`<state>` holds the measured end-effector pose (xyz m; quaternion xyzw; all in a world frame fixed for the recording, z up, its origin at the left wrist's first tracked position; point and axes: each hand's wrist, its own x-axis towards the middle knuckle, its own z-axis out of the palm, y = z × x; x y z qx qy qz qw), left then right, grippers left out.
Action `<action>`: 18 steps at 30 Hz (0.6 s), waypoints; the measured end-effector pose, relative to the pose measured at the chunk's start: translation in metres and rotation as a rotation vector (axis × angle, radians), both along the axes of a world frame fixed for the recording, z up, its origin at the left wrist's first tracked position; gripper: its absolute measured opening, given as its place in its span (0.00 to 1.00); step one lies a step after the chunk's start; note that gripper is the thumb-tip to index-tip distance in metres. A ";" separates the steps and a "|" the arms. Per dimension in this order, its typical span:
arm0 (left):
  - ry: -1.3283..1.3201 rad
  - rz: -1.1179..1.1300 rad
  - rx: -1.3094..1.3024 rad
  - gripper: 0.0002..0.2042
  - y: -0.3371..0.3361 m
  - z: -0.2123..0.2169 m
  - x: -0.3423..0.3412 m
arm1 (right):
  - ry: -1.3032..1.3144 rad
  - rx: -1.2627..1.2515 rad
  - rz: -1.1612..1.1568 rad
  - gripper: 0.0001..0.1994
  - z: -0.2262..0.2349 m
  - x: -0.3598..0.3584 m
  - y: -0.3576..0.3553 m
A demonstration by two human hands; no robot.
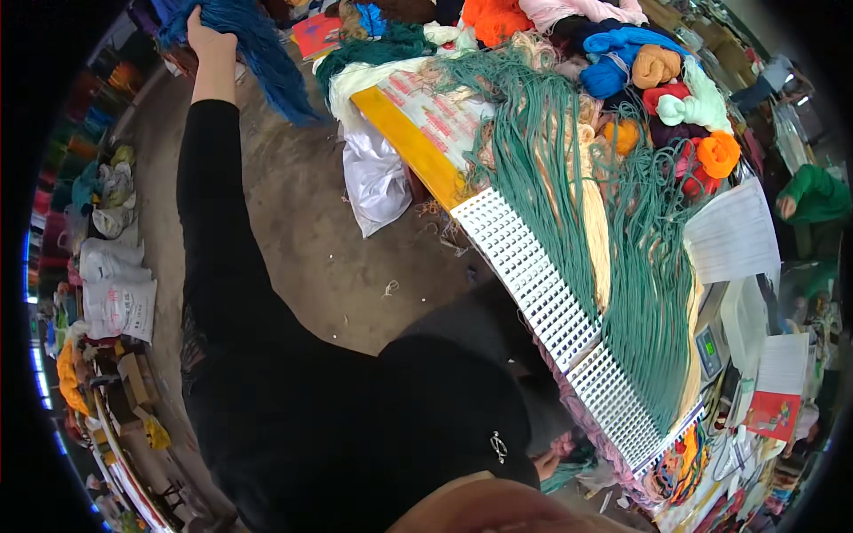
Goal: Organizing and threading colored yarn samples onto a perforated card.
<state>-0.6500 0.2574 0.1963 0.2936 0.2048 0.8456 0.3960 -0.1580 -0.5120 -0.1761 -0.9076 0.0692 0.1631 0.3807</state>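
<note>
Left hand (211, 37) grips one blue yarn hank (271, 67)

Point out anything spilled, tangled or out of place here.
A pale scrap, perhaps thread, lies loose on the floor, looking dropped. The green strands look snarled at their far end, though they run nearly straight beside the white perforated boards.

Toward half past ten, the left hand (215, 40) has its fingers (194, 18) around a dark blue hank (267, 62). At two o'clock, green strands (533, 191) lie along the bench (418, 160); a perforated white strip (520, 253) edges it at three. The right hand (546, 465) shows partly at five.
</note>
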 end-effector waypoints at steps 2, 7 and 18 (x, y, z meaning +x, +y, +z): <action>0.066 -0.004 0.073 0.17 -0.045 0.002 -0.028 | -0.559 0.040 0.415 0.13 0.009 0.007 0.012; 0.102 -0.235 0.143 0.23 -0.170 -0.021 0.073 | -0.385 0.457 0.626 0.07 0.103 -0.018 0.100; -0.396 -0.993 -0.468 0.31 -0.375 -0.141 0.211 | -0.089 0.892 1.292 0.25 0.214 -0.064 0.258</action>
